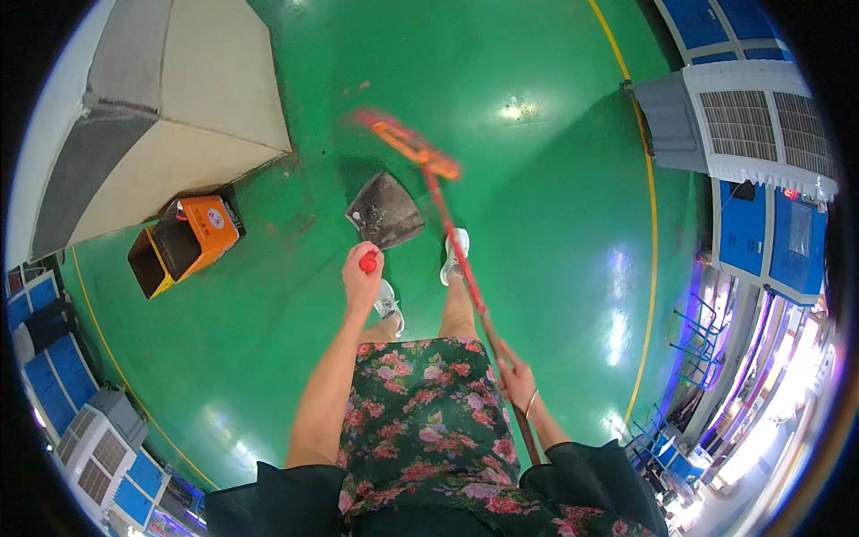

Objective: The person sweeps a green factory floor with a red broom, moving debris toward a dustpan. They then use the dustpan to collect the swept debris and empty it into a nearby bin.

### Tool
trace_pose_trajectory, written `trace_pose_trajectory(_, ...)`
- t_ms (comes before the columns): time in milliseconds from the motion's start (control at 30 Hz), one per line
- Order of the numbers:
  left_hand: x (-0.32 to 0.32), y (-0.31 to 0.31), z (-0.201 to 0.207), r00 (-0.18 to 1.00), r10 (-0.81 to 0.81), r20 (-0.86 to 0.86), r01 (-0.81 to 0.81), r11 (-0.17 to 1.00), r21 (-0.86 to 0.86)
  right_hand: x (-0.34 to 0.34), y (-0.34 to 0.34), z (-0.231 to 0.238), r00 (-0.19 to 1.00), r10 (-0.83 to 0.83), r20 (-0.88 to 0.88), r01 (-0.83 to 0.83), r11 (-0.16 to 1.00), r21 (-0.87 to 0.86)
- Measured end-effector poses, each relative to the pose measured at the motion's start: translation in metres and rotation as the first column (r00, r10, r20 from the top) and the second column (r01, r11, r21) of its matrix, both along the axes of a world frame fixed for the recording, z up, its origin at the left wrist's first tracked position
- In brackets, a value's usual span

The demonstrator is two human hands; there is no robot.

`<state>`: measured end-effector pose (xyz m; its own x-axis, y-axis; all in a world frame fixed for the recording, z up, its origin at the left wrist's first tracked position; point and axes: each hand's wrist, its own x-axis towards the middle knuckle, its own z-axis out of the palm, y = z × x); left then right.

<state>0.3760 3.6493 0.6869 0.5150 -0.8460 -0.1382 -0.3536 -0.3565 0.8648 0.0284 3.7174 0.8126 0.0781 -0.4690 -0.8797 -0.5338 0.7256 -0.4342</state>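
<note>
My left hand (pixel 361 276) is closed around the red-tipped handle of a dustpan. The dark grey dustpan (pixel 386 213) sits low by the floor in front of my feet, with dust and bits of debris in it. My right hand (pixel 516 380) grips the long red stick of a broom (pixel 447 219), which slants up and away to the left. Its orange and red head (pixel 407 143) is beyond the dustpan, apart from it and smeared by motion. A bracelet circles my right wrist.
A large cream and grey cabinet-like block (pixel 206 98) stands at the far left. Beside it are an orange bin (pixel 215 228) and a yellow one (pixel 159 282). Air coolers (pixel 752 121) and blue lockers (pixel 743 228) line the right. Yellow lines cross the green floor (pixel 555 295).
</note>
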Motion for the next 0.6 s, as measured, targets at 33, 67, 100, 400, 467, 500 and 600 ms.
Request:
trace_pose_trajectory(33,0.007,0.011,0.001,1.0,0.003,-0.006,-0.003,1.0,-0.015,0.0,0.007,-0.019,0.997,0.068,-0.044,-0.073,0.99,-0.124)
trace_pose_trajectory(67,0.013,0.022,0.001,0.999,0.021,-0.035,-0.021,1.0,-0.017,0.007,0.003,-0.028,0.998,-0.005,-0.064,0.0,0.997,-0.079)
trace_pose_trajectory(100,0.018,0.032,0.004,1.0,0.017,-0.016,-0.017,1.0,-0.015,0.017,-0.01,-0.037,0.994,-0.073,-0.078,0.07,0.997,-0.04)
trace_pose_trajectory(400,0.039,0.091,-0.011,1.0,-0.002,-0.004,0.002,0.999,0.043,0.074,0.048,-0.098,0.999,-0.047,0.012,0.047,0.999,-0.001)
trace_pose_trajectory(467,0.042,0.102,-0.014,1.0,0.013,-0.008,-0.012,0.996,0.085,0.101,0.066,-0.054,0.996,-0.029,0.082,0.015,0.985,0.174)
trace_pose_trajectory(500,0.044,0.105,-0.017,1.0,0.022,-0.014,-0.021,0.996,0.083,0.108,0.075,-0.032,0.995,-0.009,0.097,-0.013,0.973,0.23)
trace_pose_trajectory(600,0.047,0.119,-0.019,0.998,0.059,-0.021,-0.057,0.994,0.093,0.1,0.092,0.012,0.975,-0.12,0.187,0.05,0.938,0.342)
